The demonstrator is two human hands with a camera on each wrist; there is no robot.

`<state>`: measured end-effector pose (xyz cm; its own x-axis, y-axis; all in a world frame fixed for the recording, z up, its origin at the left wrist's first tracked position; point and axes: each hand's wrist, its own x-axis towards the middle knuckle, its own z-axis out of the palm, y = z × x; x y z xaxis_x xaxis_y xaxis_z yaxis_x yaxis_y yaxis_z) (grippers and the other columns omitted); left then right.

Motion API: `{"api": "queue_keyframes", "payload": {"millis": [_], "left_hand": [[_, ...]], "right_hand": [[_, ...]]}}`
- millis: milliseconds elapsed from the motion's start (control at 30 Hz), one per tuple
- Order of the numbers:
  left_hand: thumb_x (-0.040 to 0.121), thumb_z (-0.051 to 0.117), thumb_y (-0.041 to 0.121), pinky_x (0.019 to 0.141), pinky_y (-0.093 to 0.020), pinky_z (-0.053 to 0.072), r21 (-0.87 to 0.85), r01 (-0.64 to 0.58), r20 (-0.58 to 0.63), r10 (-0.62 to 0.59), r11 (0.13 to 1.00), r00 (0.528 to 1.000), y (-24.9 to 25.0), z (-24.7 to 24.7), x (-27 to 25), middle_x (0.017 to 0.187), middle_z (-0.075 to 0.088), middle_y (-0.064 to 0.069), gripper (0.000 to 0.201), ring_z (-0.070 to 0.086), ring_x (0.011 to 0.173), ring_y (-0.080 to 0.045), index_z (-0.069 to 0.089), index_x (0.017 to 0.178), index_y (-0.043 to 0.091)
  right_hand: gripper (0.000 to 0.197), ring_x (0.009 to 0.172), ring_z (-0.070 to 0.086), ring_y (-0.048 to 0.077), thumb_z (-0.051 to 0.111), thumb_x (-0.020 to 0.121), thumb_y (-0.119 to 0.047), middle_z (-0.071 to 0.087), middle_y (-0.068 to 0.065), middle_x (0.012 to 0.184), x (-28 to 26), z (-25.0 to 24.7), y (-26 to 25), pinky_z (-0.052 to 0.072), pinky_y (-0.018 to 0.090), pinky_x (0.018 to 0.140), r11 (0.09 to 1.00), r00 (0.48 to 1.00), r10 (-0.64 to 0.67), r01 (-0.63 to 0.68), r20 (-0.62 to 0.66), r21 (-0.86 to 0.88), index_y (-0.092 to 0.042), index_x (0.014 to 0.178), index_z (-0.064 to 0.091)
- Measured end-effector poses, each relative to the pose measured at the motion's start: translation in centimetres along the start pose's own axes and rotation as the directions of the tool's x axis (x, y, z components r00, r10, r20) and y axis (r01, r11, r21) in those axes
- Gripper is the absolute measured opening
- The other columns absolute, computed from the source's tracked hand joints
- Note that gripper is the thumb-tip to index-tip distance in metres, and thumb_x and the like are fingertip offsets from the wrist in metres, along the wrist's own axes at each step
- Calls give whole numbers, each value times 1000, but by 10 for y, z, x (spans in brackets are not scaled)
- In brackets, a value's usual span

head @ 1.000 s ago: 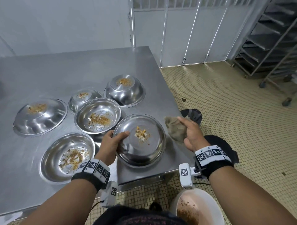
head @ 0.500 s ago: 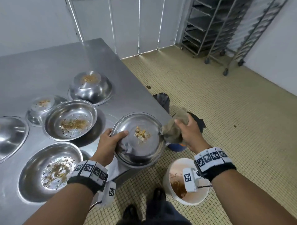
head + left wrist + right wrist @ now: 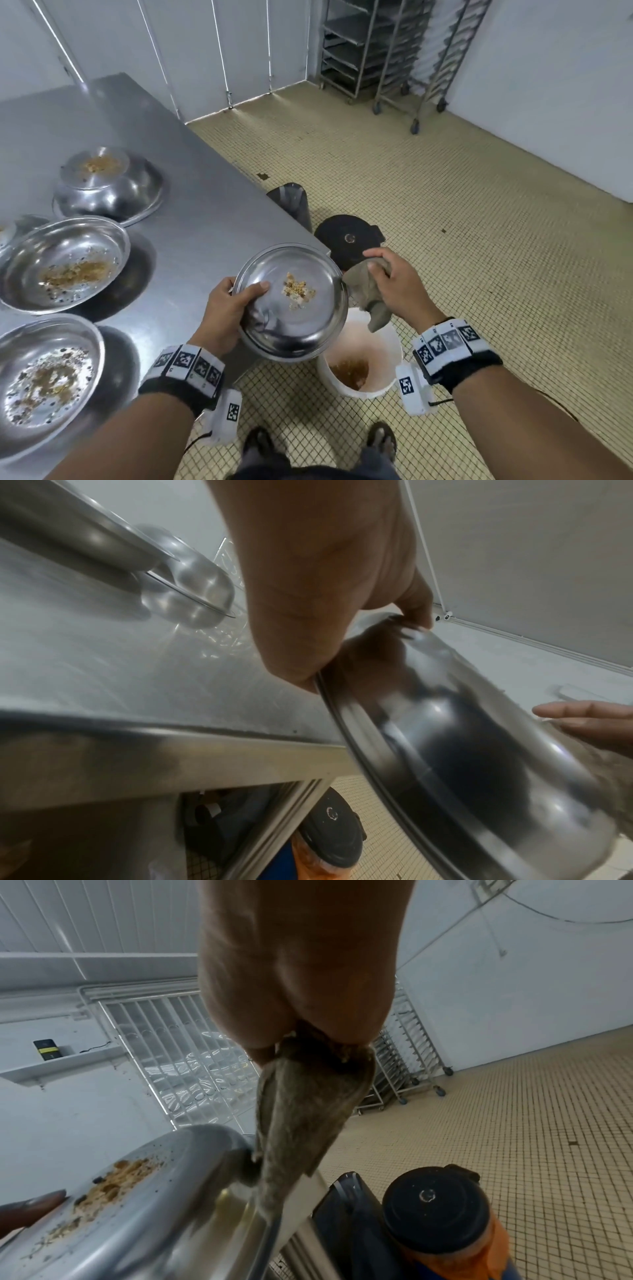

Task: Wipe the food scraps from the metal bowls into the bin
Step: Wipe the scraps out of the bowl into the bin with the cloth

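Observation:
My left hand (image 3: pixel 233 301) grips a metal bowl (image 3: pixel 294 329) by its near-left rim, thumb on top, and holds it tilted just off the table's corner. A small clump of food scraps (image 3: pixel 297 291) sits in the middle of the face turned up. The white bucket (image 3: pixel 399 346) with brown scraps inside stands on the floor, partly under the bowl. My right hand (image 3: pixel 397 287) clutches a crumpled grey-brown cloth (image 3: pixel 363 291) against the bowl's right rim. The right wrist view shows the cloth (image 3: pixel 301 1118) hanging onto the bowl (image 3: pixel 154 1218). The left wrist view shows the bowl's (image 3: pixel 462 737) outer side.
Three more bowls with scraps stay on the steel table (image 3: pixel 191 192): two upright (image 3: pixel 61 263) (image 3: pixel 44 377), one upside down (image 3: pixel 109 185). A black-lidded orange container (image 3: pixel 347 240) and a dark bin (image 3: pixel 291 202) stand by the corner. Wheeled racks (image 3: pixel 376 51) line the far wall.
My left hand has carried the bowl from the tabletop out past the corner, above the bucket. The right hand brought the cloth to the bowl's right rim. My view swung right.

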<state>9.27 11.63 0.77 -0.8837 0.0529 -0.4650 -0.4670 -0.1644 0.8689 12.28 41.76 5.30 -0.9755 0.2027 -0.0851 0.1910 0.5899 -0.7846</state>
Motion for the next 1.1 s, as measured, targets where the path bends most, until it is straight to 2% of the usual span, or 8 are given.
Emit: {"api": "queue_keyframes", "payload": {"millis": [133,267,333,433,500,633,833,1100], "left_hand": [[84,83,20,57,-36,61,11,-24,-26,24,1000,999,-10,35,-7,91,76,-18,47,74,67,-31,59,119,0],[69,96,25,80,-68,59,-125,16,-57,-23,992,998,-24,75,-22,105,73,-28,59,73,89,-51,62,114,8],[78,89,22,68,-55,63,-116,-22,-109,9,993,994,-29,96,-28,100,73,-26,50,75,76,-41,61,115,5],[88,80,20,47,-33,56,-71,-52,-174,39,996,984,-36,123,-34,88,68,-18,37,70,54,-22,59,113,2],[89,79,22,47,-32,54,-68,-69,-193,55,995,980,-42,135,-36,83,66,-13,40,67,50,-19,58,115,1],[89,79,25,51,-31,58,-58,-71,-203,58,996,977,-50,152,-42,92,69,-14,42,70,54,-19,59,118,4],[86,82,23,52,-30,58,-35,-33,-194,26,999,981,-50,165,-45,87,70,-11,48,72,58,-19,59,125,9],[85,83,22,53,-30,58,71,20,-176,-7,997,984,-34,164,-28,97,71,-18,42,74,61,-24,57,115,7]], "right_hand": [[42,94,69,16,63,95,-11,67,-5,106,0,-31,30,62,41,79,997,994,24,-16,110,-71,-32,130,55],[23,95,67,8,65,94,-14,69,-12,103,8,-71,61,60,30,77,981,987,-42,71,157,-180,-28,111,68],[17,97,65,5,67,96,-18,69,-13,103,15,-92,75,55,23,78,976,985,-84,112,151,-188,-28,109,70],[7,99,64,3,67,97,-27,70,-13,103,25,-119,91,52,22,79,993,991,-62,74,116,-97,-29,102,72],[8,96,66,6,64,99,-31,71,-11,100,30,-132,99,55,27,79,996,993,-59,65,101,-59,-27,99,71],[14,95,64,7,56,104,-32,69,-9,97,34,-147,109,50,26,77,993,988,-118,121,98,-18,-24,99,67],[27,117,60,11,64,100,-31,66,-11,123,42,-138,119,53,42,102,990,986,-135,131,94,52,-29,126,66],[19,104,63,10,61,102,-31,68,-8,109,46,-114,116,55,31,90,987,983,-156,159,93,-25,-20,115,71]]}}
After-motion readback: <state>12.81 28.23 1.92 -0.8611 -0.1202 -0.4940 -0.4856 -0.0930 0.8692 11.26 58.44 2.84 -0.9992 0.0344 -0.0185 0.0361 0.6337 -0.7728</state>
